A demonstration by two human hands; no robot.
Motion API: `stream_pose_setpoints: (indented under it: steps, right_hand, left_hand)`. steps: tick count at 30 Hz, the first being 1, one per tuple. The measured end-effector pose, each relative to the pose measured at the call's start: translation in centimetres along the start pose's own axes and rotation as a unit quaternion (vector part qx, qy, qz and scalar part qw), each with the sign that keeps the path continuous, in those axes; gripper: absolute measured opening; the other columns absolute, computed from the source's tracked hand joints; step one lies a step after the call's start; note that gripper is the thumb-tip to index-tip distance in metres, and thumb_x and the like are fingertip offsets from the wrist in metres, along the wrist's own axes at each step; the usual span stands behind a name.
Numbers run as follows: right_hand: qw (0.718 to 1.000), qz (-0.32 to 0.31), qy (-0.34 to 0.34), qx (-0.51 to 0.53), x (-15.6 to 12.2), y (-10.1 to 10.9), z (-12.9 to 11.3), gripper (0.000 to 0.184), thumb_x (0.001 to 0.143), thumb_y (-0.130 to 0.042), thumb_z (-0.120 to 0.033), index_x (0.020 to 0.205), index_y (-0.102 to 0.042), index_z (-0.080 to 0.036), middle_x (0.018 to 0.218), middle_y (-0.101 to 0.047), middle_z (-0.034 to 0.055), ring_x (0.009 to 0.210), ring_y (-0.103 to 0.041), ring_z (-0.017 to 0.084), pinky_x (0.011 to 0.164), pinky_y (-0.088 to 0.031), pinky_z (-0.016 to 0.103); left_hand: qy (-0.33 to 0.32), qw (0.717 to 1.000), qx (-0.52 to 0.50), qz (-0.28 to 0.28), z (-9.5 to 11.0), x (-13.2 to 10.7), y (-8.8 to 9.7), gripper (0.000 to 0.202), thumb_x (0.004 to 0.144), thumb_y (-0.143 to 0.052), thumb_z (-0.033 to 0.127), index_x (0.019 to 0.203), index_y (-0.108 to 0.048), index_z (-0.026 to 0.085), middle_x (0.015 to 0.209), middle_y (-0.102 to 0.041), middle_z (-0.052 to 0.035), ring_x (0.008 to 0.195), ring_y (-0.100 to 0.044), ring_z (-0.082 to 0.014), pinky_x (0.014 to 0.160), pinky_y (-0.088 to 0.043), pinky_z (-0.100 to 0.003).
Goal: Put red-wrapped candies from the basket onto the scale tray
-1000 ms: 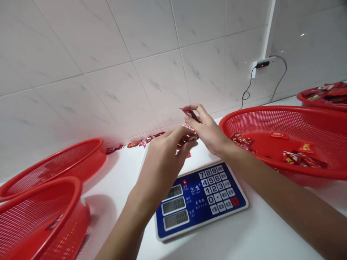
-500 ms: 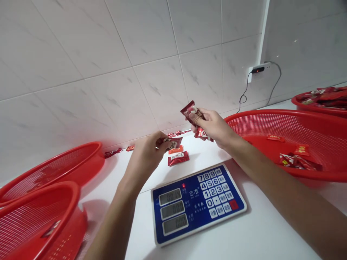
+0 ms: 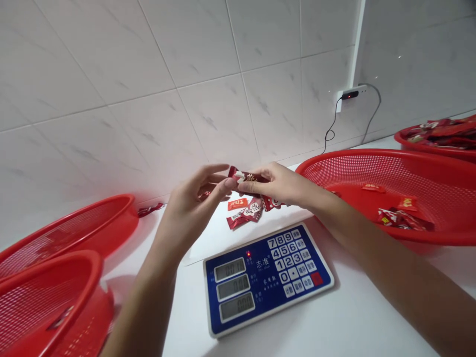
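My right hand point(image 3: 277, 186) is closed on shiny dark-red wrapped snack packets point(image 3: 251, 177), held in the air above the scale's white pan. A brighter red packet point(image 3: 270, 202) hangs below its fingers. At the left end of the upper packet, my left hand point(image 3: 197, 201) has its thumb and fingers apart, the thumb tip at the wrapper; its other fingertips are partly hidden. Under the hands, a pink-and-white packet point(image 3: 254, 209) overlaps a red packet point(image 3: 236, 220), with an orange-red packet point(image 3: 237, 204) behind. The scale's blue panel point(image 3: 266, 277) faces me, its displays lit.
Red perforated baskets stand on both sides: a large one point(image 3: 386, 156) with a few packets, a fuller one point(image 3: 403, 136) behind, and two point(image 3: 122, 206) point(image 3: 91, 267) at left. Loose packets point(image 3: 149, 210) lie by the tiled wall. A cable point(image 3: 329, 134) hangs from a socket.
My left hand has let go of its packet, which now lies on the pan over the red one, and moved up to the right hand. My right hand has come lower. The top display reading has changed.
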State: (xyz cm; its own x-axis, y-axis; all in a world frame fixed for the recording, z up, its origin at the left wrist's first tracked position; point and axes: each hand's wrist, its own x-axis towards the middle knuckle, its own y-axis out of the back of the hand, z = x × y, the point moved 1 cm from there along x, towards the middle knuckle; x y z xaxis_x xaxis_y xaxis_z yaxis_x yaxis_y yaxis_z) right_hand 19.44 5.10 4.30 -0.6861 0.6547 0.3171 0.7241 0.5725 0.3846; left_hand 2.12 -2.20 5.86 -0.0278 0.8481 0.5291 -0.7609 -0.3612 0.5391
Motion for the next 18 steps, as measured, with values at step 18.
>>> stream_pose_setpoints:
  steps: [18]
  right_hand:
    - [0.998, 0.057, 0.032, 0.016, 0.3, -1.09, 0.33, 0.027, 0.084, -0.067, -0.044, 0.091, -0.067, -0.017, 0.069, -0.062, 0.0007, 0.052, -0.052, 0.008, 0.043, -0.036, 0.019]
  left_hand:
    - [-0.024, 0.998, 0.049, 0.03, 0.65, -0.1, -0.45, 0.013, 0.083, -0.064, 0.03, 0.089, -0.059, 0.019, 0.079, -0.068, -0.0019, 0.074, -0.067, -0.0162, 0.068, -0.056, -0.028]
